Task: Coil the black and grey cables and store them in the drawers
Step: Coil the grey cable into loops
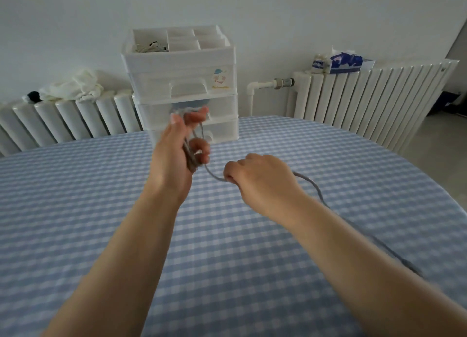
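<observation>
Grey cable: one, partly coiled. Loops gripped in left hand above the counter; the free length runs toward 4 o'clock, pinched by right hand, trailing under the right forearm. Hands near, apart; right hand nearer the loose tail. Black cable: none seen. Drawer unit: one, three drawers, at 12 o'clock, all appear closed.

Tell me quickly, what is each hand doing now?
Left hand: holds the coiled loops of the grey cable.
Right hand: pinches the loose part of the same cable.
</observation>
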`<state>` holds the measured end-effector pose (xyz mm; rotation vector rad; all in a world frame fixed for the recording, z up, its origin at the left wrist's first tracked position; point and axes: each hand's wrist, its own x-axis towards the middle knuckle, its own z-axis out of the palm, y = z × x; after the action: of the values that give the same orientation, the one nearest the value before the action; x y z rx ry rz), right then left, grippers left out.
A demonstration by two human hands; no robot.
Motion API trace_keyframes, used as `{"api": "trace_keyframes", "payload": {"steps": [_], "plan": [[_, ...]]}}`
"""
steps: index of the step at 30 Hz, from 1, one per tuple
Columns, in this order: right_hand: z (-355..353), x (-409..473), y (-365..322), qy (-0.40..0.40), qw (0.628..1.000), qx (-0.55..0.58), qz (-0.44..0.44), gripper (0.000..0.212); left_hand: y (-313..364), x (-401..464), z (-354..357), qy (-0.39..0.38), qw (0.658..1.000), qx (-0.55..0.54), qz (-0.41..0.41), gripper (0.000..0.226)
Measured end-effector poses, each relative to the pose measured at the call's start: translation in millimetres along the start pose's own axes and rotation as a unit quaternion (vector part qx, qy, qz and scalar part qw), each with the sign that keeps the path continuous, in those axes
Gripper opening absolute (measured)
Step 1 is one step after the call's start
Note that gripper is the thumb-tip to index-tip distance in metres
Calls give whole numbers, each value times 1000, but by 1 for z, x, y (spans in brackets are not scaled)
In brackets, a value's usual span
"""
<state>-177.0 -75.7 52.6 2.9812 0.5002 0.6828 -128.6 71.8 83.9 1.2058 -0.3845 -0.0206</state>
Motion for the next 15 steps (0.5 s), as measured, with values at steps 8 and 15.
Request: {"api": "trace_keyframes", "payload": {"steps": [8,15], "plan": [[-25,-1,-2,49,996,45,-63,14,-3,-7,5,-120,969,216,26,41],[-38,0,0,108,968,220,-57,15,-10,-8,8,-208,963,167,-44,49]]}}
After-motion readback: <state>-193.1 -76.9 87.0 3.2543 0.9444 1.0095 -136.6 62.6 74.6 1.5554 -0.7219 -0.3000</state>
